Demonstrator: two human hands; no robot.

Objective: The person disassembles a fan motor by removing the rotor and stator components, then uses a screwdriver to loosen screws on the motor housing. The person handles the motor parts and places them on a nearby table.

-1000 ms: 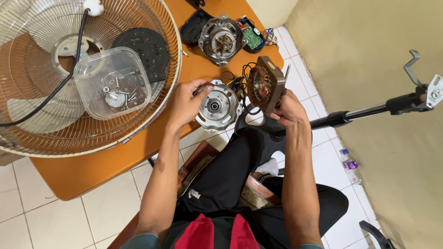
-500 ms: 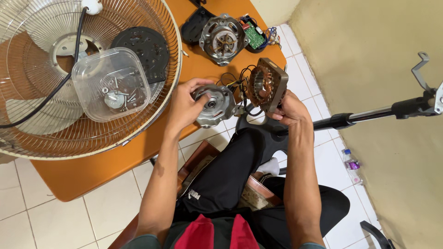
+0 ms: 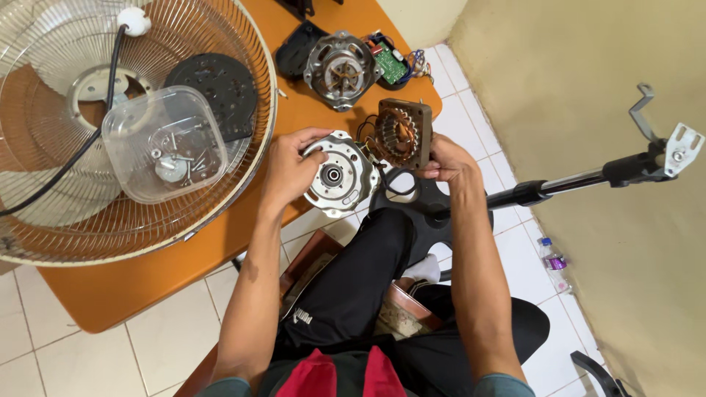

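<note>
Orange table [image 3: 132, 294] fills the upper left of the frame, and at its lower edge near centre a motor cover [image 3: 340, 173] is gripped by left-hand [image 3: 288, 170] fingers while a stator [image 3: 401, 134] is pinched in the right hand [image 3: 448, 160], both tilted toward the camera as if for inspection.

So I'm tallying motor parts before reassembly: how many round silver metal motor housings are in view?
2. One silver housing is held in the left hand at the orange table's edge; the other silver housing lies on the table farther back, beside a green circuit board. Others may be hidden.
</note>
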